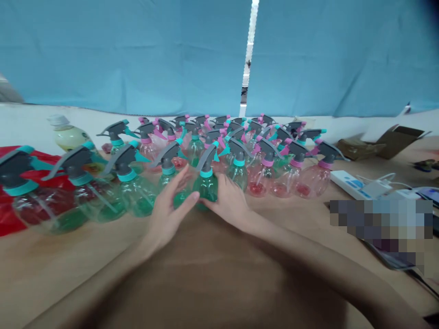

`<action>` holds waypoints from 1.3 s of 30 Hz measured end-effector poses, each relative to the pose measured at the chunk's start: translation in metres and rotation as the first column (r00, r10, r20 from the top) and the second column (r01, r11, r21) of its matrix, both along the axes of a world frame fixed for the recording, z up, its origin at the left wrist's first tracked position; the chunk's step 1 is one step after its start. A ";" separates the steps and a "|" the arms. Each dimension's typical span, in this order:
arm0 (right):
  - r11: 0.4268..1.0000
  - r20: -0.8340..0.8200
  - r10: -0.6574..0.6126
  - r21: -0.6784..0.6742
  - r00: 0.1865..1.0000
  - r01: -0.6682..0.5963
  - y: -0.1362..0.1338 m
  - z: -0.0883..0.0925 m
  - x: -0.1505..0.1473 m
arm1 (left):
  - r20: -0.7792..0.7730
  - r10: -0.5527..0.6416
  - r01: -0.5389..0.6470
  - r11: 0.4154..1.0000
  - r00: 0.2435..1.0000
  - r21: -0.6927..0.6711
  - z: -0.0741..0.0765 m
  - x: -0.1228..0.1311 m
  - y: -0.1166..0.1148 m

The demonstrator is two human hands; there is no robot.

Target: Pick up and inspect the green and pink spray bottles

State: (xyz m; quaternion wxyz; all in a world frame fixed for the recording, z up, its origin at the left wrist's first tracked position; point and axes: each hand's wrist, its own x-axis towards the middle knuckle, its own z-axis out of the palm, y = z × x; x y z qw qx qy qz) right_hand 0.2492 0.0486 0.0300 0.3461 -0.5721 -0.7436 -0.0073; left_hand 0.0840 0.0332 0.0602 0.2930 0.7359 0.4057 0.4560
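Note:
A green-tinted spray bottle (206,185) with a grey trigger head and turquoise collar stands upright at the front of the rows. My right hand (233,201) wraps its right side, the thumb across the front low down and the other fingertips hidden behind. To the left of it, my left hand (169,210) has thumb and fingers apart and holds nothing. Just behind that hand stands another green spray bottle (168,176), partly covered by the fingers. Pink spray bottles (259,180) begin a little right of my right hand.
Several more spray bottles (137,196) line the tabletop (192,246). At left are a red plastic bag (12,219) and a pale capped bottle (68,135). A power strip (350,185), cables and an open cardboard box (399,139) lie at right. Blue cloth (137,55) hangs behind.

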 end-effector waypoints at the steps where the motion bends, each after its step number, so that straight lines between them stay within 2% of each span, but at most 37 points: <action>1: 1.000 0.012 -0.017 0.010 1.000 0.017 0.002 0.000 -0.001 | -0.053 0.013 -0.013 1.000 0.999 0.006 -0.004 -0.006 -0.008; 6: 0.992 0.052 -0.102 0.076 0.993 0.097 0.010 0.001 -0.006 | -0.300 0.058 -0.050 0.998 0.952 0.034 -0.028 -0.024 -0.034; 13: 0.992 0.062 -0.122 0.048 0.991 0.119 0.020 0.003 -0.011 | -0.337 0.009 -0.026 0.999 0.942 -0.046 -0.050 -0.019 -0.035; 19: 0.994 0.068 -0.101 0.057 0.993 0.097 0.011 0.006 -0.009 | -0.258 0.025 -0.055 0.992 0.966 -0.110 -0.053 -0.014 -0.027; 23: 0.994 0.017 -0.044 0.101 0.999 0.042 -0.010 0.013 0.016 | -0.267 0.001 -0.041 0.989 0.964 -0.144 -0.053 -0.015 -0.025; 28: 0.975 -0.100 -0.178 0.115 0.979 0.189 -0.023 0.015 0.063 | -0.348 0.003 -0.050 0.991 0.937 -0.126 -0.050 -0.010 -0.024; 32: 0.970 -0.163 -0.208 0.088 0.964 0.224 -0.016 0.011 0.079 | -0.400 -0.017 -0.017 0.997 0.916 -0.080 -0.050 0.005 -0.022; 39: 0.989 -0.269 -0.137 0.026 0.953 0.149 0.010 0.003 0.064 | -0.418 -0.063 0.056 0.998 0.906 -0.029 -0.055 0.021 -0.020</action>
